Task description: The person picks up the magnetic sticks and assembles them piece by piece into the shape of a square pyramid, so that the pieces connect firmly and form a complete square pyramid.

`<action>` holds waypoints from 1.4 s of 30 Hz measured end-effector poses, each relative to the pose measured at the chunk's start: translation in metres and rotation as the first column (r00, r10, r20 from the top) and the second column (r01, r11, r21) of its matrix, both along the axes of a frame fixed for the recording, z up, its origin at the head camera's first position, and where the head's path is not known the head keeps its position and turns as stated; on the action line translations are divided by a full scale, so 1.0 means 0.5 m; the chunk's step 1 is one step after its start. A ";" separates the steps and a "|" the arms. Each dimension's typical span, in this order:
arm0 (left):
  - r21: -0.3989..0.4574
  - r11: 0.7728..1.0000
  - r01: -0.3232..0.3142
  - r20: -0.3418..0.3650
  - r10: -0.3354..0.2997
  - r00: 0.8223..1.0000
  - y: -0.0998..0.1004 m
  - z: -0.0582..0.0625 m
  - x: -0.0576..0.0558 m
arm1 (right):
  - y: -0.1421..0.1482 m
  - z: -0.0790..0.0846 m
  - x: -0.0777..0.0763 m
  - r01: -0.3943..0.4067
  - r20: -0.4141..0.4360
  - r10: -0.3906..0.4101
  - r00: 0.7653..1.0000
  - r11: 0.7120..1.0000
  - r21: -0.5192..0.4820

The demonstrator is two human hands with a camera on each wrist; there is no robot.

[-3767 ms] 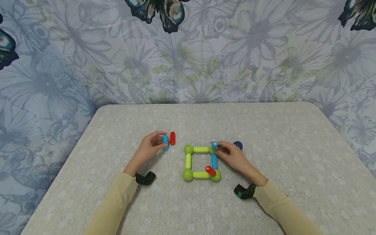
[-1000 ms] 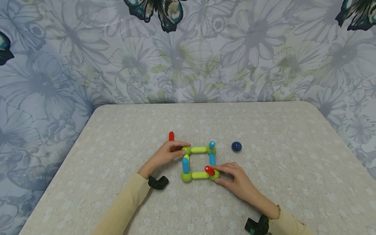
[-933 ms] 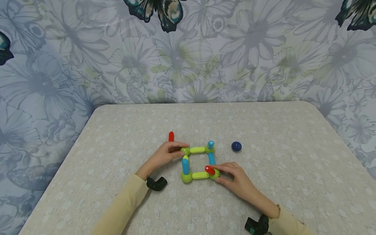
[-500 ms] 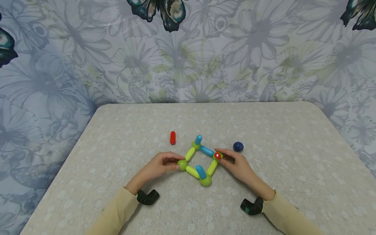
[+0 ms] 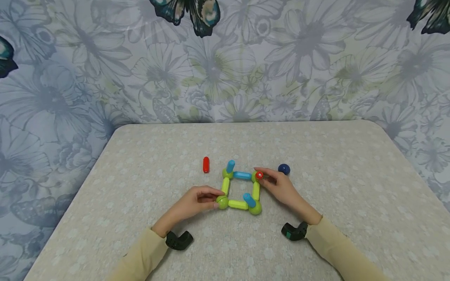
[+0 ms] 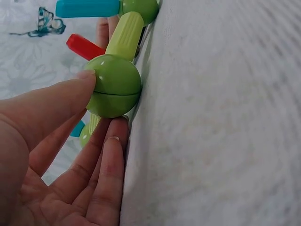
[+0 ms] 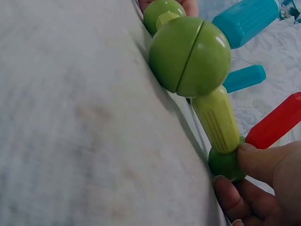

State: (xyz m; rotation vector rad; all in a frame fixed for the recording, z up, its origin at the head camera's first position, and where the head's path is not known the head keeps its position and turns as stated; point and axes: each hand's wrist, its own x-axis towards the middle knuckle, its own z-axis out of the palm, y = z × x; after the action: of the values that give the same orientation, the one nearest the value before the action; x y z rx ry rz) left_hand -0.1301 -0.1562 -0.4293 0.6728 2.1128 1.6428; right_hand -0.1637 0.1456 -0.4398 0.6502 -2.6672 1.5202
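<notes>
A square frame of magnetic-style building sticks and green balls lies on the table, with three yellow-green sides and a blue stick [image 5: 242,175] at the back. My left hand [image 5: 193,203] pinches the bare front-left green ball [image 6: 115,84] between thumb and fingers. My right hand [image 5: 281,187] pinches the back-right green ball [image 7: 225,165], from which a red stick [image 7: 277,120] rises. Another blue stick [image 5: 230,166] stands up on the back-left ball. On the front-right green ball [image 7: 190,56] a third blue stick [image 5: 249,200] stands, leaning slightly.
A loose red stick [image 5: 206,164] lies behind the frame to the left. Beyond my right fingers sits a dark blue ball [image 5: 284,169]. The patterned table [image 5: 334,152] ends at a floral cloth [image 5: 242,78] behind.
The frame has turned about a quarter turn counterclockwise. Since the oldest frame, the blue stick from my left hand has come to stand on a ball. Both hands now hold balls at opposite corners.
</notes>
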 end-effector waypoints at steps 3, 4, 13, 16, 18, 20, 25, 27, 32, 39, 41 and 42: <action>-0.003 1.000 0.003 0.002 -0.003 1.000 0.000 0.002 0.000 | 0.000 0.002 -0.003 0.000 0.002 0.000 1.000 1.000 0.007; -0.002 1.000 0.007 0.002 -0.007 1.000 0.000 0.002 0.000 | 0.000 0.002 -0.004 0.000 0.003 0.000 1.000 1.000 0.010; 0.003 0.998 0.056 -0.014 -0.055 0.998 -0.001 0.004 -0.001 | -0.002 0.005 -0.009 -0.004 0.010 0.004 1.000 1.000 0.018; -0.011 0.997 0.075 -0.019 -0.075 0.997 -0.002 0.006 -0.001 | -0.004 0.008 -0.009 0.001 0.010 -0.001 1.000 1.000 0.027; -0.037 0.997 0.074 -0.036 -0.076 0.996 -0.005 0.011 -0.006 | -0.004 0.009 -0.008 0.002 0.010 -0.002 1.000 1.000 0.030; -0.069 0.997 0.032 -0.059 -0.036 0.998 -0.012 0.019 -0.017 | -0.004 0.009 -0.008 0.005 0.010 -0.005 1.000 0.999 0.032; -0.076 0.959 -0.273 -0.064 0.269 0.961 -0.028 0.040 -0.073 | 0.000 0.006 -0.008 0.016 0.005 -0.016 1.000 0.999 0.035; -0.053 0.926 -0.373 -0.043 0.371 0.927 -0.029 0.040 -0.098 | 0.001 0.003 -0.008 0.016 0.005 -0.016 1.000 0.999 0.037; -0.127 0.879 -0.460 -0.063 0.456 0.888 -0.017 0.023 -0.143 | -0.001 -0.003 -0.004 0.013 0.013 -0.013 1.000 0.999 0.030; -0.368 0.789 -0.492 -0.232 0.435 0.870 0.002 0.031 -0.165 | -0.004 -0.007 -0.005 0.011 -0.004 -0.011 1.000 1.000 0.025; -0.409 0.776 -0.481 -0.252 0.410 0.876 0.002 0.040 -0.163 | -0.003 -0.005 -0.008 0.007 -0.015 -0.007 1.000 1.000 0.024; -0.429 0.769 -0.474 -0.256 0.400 0.880 0.002 0.045 -0.162 | -0.003 -0.004 -0.009 0.005 -0.018 -0.005 1.000 1.000 0.023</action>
State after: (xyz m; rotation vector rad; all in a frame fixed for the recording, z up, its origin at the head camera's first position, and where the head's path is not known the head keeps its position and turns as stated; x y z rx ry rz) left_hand -0.2111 -0.1553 -0.4070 0.1396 2.8089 1.1862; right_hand -0.1681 0.1441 -0.4417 0.6547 -2.6748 1.4775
